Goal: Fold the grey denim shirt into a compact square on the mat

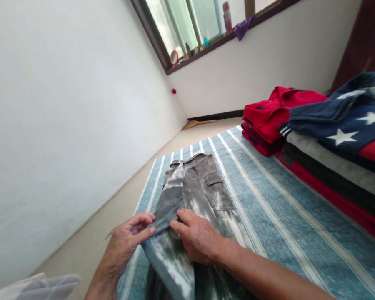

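Note:
Grey and white tie-dye cargo pants (218,193) lie lengthwise on the striped blue bedding (259,187), waistband at the far end. One flap of the cloth is turned over, showing a plain dark grey panel. At the flap's left edge, my left hand (128,235) pinches the fabric between thumb and fingers. My right hand (196,235) rests on the middle of the pants, its thumb and forefinger closed on the cloth by the dark panel. The near end of the pants runs out of the bottom of the view.
Folded red clothes (268,112) and a taller stack topped by a navy star-patterned garment (340,121) stand on the right. A white wall (81,104) rises on the left beyond a strip of floor. Small items, including a round mirror (174,58), line the windowsill.

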{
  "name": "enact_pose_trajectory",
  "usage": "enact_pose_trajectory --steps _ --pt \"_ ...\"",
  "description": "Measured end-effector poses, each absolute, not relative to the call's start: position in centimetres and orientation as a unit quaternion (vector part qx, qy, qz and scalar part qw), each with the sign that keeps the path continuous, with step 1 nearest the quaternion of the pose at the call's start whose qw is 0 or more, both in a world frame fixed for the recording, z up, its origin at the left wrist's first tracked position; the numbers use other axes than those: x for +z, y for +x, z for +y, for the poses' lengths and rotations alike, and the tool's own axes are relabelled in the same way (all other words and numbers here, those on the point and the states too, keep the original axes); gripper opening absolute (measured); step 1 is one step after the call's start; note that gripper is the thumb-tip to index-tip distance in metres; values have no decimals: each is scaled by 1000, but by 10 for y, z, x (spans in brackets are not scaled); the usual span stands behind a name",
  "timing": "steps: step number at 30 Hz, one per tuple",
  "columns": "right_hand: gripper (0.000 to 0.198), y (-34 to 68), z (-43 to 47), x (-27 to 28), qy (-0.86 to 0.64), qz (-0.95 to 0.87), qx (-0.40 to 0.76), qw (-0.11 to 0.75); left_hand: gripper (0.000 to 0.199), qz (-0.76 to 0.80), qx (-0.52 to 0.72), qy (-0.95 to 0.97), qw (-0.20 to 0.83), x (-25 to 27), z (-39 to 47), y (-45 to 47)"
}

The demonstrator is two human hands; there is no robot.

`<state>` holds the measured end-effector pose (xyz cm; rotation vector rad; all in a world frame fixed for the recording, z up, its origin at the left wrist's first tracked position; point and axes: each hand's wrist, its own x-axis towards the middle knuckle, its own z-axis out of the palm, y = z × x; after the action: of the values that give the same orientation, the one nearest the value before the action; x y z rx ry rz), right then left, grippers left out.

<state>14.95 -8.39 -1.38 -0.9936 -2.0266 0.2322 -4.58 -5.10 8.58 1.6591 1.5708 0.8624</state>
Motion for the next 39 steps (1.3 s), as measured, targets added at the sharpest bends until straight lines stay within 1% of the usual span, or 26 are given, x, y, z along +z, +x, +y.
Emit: enact_pose_trajectory --steps 3,9,12,14,17,20,23,27,30,35,39 --pt "28 145 -84 -11 -370 -835 80 400 39 632 366 582 359 71 -63 -65" --pt "19 136 -80 -2 -357 -864 64 349 62 645 393 511 410 53 -76 -78" --pt "18 130 -80 -2 -358 -870 56 335 64 649 411 488 415 51 -76 -75" --pt "18 127 -80 -3 -359 -871 54 331 63 652 406 481 423 51 -76 -70" --pt "15 126 -79 -5 -359 -873 53 327 67 660 399 453 447 50 -76 -60" --pt "12 128 -74 -7 -365 -871 59 324 71 652 423 428 461 47 -76 -51" --pt "11 131 -70 -10 -367 -871 52 323 69 642 459 419 450 45 -76 -46" --pt "11 131 -68 -14 -372 -860 41 347 57 637 487 413 433 48 -78 -39" --pt "7 131 -69 -14 -378 -841 71 381 54 634 486 413 437 53 -80 -33" --pt "20 133 -67 -10 -373 -776 213 462 57 620 489 412 455 57 -79 -23" --pt "22 134 -63 -9 -403 -675 321 528 55 602 479 430 472 64 -75 -8"
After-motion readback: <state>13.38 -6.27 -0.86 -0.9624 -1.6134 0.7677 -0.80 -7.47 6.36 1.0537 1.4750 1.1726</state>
